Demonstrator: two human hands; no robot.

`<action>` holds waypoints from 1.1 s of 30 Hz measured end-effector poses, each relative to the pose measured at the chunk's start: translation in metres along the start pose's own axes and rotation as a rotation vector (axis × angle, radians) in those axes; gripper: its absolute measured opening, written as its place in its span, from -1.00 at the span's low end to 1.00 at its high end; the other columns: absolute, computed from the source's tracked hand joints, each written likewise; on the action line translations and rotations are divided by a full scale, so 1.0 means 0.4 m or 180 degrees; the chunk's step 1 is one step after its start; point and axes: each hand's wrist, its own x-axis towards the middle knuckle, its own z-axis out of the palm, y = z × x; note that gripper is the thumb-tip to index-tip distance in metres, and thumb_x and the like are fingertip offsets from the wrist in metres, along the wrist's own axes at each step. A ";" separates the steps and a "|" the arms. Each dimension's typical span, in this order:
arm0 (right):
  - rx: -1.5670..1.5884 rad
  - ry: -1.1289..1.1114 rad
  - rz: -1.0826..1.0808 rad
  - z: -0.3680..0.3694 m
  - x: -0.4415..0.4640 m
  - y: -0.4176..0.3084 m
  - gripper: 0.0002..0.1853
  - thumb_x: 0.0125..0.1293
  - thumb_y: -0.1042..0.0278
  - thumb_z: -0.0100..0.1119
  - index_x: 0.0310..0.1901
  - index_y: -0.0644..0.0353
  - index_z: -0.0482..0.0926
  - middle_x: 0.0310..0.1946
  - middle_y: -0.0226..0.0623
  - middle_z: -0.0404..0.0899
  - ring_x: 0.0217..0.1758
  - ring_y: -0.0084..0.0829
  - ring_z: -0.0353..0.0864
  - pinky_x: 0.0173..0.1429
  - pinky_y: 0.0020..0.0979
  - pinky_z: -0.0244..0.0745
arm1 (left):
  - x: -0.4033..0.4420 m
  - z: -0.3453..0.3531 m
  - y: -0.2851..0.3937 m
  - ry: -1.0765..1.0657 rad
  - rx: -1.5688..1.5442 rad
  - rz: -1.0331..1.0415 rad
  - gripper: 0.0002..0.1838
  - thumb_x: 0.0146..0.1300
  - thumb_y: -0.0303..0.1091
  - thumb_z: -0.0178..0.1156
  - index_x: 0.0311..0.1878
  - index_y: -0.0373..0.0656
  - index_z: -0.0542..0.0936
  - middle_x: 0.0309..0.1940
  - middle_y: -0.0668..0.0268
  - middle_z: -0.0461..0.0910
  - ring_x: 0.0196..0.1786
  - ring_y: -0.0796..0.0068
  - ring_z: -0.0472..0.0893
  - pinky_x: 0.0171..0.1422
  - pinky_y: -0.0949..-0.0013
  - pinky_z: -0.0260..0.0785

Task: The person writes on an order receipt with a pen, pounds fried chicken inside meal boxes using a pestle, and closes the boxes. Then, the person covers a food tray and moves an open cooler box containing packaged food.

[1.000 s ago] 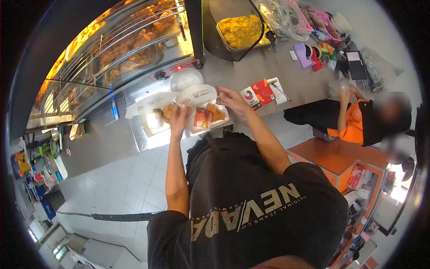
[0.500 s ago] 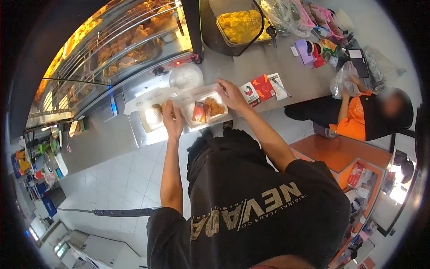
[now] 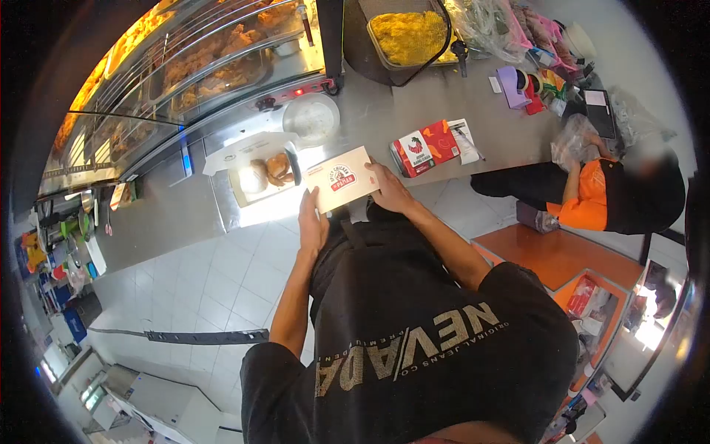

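Note:
Between my two hands is a closed paper meal box [image 3: 342, 180] with a round red chicken logo on its pale lid. My left hand [image 3: 313, 220] grips its left side, and my right hand [image 3: 390, 189] is closed on its right side. Just left of it on the metal counter stands a second meal box [image 3: 238, 201] with its lid up. White rice [image 3: 252, 177] and a piece of fried chicken [image 3: 279, 169] lie inside that one. A red printed carton [image 3: 425, 151] rests to the right of my right hand.
Behind the boxes are a round white container [image 3: 311, 118] and a heated display case [image 3: 222, 66] with fried chicken. A tray of yellow food [image 3: 409, 38] sits at the back. At right, a co-worker [image 3: 592, 185] in orange and black handles a clear plastic bag [image 3: 573, 142].
The meal box in my hands was open, showing fried chicken and a red sachet; its lid is now down. My left hand has moved from the other box's edge to this box's side.

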 end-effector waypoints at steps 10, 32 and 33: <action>-0.0059 -0.0552 0.0654 -0.110 0.122 -0.117 -0.60 0.35 0.53 0.04 0.22 0.23 0.33 -0.13 0.28 0.66 0.02 0.33 0.63 0.13 0.19 0.46 | 0.108 -0.117 0.077 -0.0604 -0.0404 -0.1188 -0.57 0.40 -0.48 0.11 0.33 -0.12 0.46 -0.13 -0.14 0.74 -0.08 -0.08 0.76 0.00 0.06 0.54; -0.0049 0.0646 0.0024 0.010 0.093 0.000 -0.59 0.09 0.45 0.45 -0.05 0.15 0.47 -0.19 0.04 0.66 -0.07 0.15 0.69 -0.03 -0.05 0.57 | 0.088 0.034 0.005 0.0531 0.0275 -0.1169 -0.39 0.18 -0.18 0.40 0.17 -0.45 0.51 -0.43 -0.11 0.70 -0.26 -0.23 0.71 -0.12 -0.08 0.52; -0.0067 0.0803 -0.0184 0.013 0.091 0.001 -0.59 0.09 0.44 0.45 -0.05 0.16 0.47 -0.20 0.04 0.66 -0.07 0.15 0.68 -0.03 -0.05 0.57 | 0.087 0.027 0.015 0.0503 0.0118 -0.1169 -0.27 0.18 -0.15 0.41 0.29 -0.46 0.45 -0.43 -0.10 0.70 -0.26 -0.23 0.72 -0.12 -0.07 0.53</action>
